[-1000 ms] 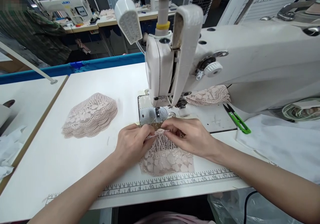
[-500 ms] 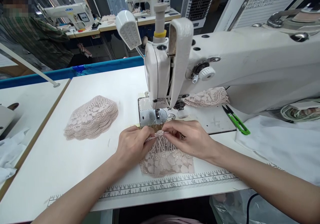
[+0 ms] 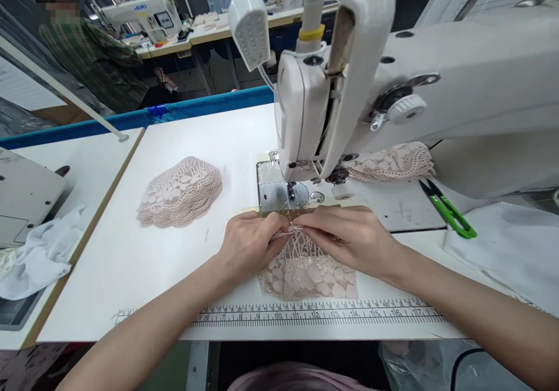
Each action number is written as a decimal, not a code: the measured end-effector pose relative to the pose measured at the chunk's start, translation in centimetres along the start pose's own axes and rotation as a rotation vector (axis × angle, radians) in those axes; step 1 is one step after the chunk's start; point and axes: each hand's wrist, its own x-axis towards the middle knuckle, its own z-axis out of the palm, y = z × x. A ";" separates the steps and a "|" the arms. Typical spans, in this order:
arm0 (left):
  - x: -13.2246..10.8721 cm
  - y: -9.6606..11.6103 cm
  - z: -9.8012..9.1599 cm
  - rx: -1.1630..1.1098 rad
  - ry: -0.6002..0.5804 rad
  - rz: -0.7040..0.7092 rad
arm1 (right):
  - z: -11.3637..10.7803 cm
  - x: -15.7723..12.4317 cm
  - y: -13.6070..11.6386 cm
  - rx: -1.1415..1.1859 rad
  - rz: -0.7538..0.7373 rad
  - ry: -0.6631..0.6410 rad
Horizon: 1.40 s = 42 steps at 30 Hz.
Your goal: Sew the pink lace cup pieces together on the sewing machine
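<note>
Both hands pinch the gathered upper edge of a pale pink lace piece, just in front of the sewing machine's needle plate. My left hand grips the edge at its left end, thumb and fingers closed. Right beside it, my right hand has thumb and index finger closed on the same edge, the fingertips of both hands nearly touching. The lower part of the lace lies flat on the white table. Above the hands stands the white sewing machine, its needle and presser foot just behind the lace.
A stack of lace pieces lies to the left, and more folded lace under the machine arm. Green thread snips and white cloth are at the right. A printed ruler runs along the front edge. Another person sits beyond.
The camera view has shifted, so the machine and table appear moved. Both hands stay pinched on the lace edge, with the fingertips slightly closer together.
</note>
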 end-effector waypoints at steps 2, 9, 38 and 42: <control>-0.1 0.0 0.1 -0.021 -0.014 -0.010 | 0.0 0.0 0.0 -0.064 -0.044 0.027; -0.3 0.4 0.2 -0.086 -0.024 -0.038 | -0.3 0.0 0.2 -0.336 -0.304 0.120; -0.1 0.6 -0.2 -0.062 0.124 0.102 | -1.4 0.2 -0.8 -0.495 -0.599 0.228; -0.1 0.7 -0.3 -0.067 0.119 0.105 | -1.5 0.2 -0.8 -0.493 -0.596 0.225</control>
